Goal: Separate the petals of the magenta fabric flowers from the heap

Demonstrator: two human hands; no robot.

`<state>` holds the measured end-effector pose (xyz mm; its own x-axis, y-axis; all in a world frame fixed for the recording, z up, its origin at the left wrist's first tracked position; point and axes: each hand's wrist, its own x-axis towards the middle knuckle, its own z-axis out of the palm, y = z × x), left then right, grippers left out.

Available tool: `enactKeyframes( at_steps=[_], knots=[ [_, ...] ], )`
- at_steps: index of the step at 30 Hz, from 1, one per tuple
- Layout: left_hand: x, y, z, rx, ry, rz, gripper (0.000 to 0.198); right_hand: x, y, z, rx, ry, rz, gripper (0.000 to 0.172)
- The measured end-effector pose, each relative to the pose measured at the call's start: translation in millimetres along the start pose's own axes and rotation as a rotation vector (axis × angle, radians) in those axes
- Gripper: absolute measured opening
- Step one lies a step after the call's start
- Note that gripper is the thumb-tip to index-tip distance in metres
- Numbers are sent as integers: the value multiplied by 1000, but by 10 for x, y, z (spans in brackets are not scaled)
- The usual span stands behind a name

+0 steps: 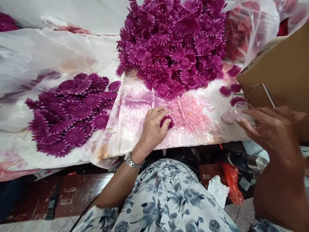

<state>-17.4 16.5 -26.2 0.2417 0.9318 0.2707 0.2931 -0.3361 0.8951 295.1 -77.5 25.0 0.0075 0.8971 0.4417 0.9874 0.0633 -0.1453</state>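
Head view: 1 purple flower (171, 123) lies on the cloth-covered surface (135, 90), just right of the left hand's (155, 124) palm, between thumb and curled fingers; being round, it shows no long axis. Whether that grip pinches it, I cannot tell. The left hand is nearer; the right hand (267, 127) is well apart, fingertips at a clear cup (238, 112), its hold unclear.

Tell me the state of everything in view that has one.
Left hand: curled at a purple flower, grip unclear
Right hand: at the clear container, grip unclear
Back flower heap: piled high
Left flower pile: low, spread out
Wristwatch: fastened
Vacuum flask: lying on its side
Red plastic bag: crumpled
Tablecloth: spread, wrinkled
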Motion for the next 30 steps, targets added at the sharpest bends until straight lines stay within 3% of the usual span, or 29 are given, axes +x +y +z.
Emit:
enactKeyframes(
  at_steps=[3,5,6,8,10,13,18,22,24,27,28,30],
  knots=[
    [5,28,-72,-130,134,-83,17,2,-151,-99,-207,135,-10,14],
    [6,103,-71,-328,201,-157,19,65,-396,-65,-70,207,-8,14],
    [14,155,-53,-478,213,-205,23,112,-564,-8,49,162,-2,15],
    [53,266,3,-853,133,-341,34,212,-962,174,295,176,-125,17],
    [113,351,42,-1155,-12,-538,51,281,-1370,400,454,59,-269,26],
    [194,359,-5,-1354,-91,-664,63,280,-1799,660,457,21,-396,33],
    [210,203,-206,-1432,31,-530,58,377,-1858,722,627,-13,-389,18],
    [182,251,-115,-1353,60,-549,56,707,-1939,838,724,91,-145,37],
    [157,350,0,-1259,96,-477,52,773,-2111,928,725,11,-116,49],
    [100,519,126,-1066,323,-280,51,703,-2418,971,785,-98,-135,66],
    [82,561,139,-1007,442,-206,52,671,-2497,956,807,-111,-160,69],
    [64,601,122,-953,562,-143,55,657,-2580,916,832,-131,-194,72]
  ],
)
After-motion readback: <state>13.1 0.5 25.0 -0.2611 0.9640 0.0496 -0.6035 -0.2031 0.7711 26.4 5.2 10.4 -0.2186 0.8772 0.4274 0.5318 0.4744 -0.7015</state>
